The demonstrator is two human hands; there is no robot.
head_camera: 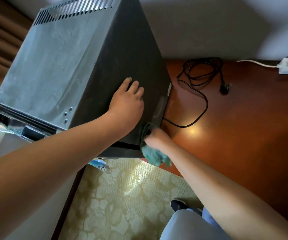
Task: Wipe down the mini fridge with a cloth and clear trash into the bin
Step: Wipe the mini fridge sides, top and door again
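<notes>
Fridge (66, 63) stands on the wooden desktop (243, 118), vented end away from me, long axis running from my body toward the wall. My left hand (127, 99) lies flat on its dark side panel, fingers straight, gripping nothing. My right hand (154, 137) bunches the green cloth (152, 153) against the near lower corner of that panel; motion blur hides the fingers, so the grip appears closed. Black power cord (198, 78) lies coiled beside the fridge.
</notes>
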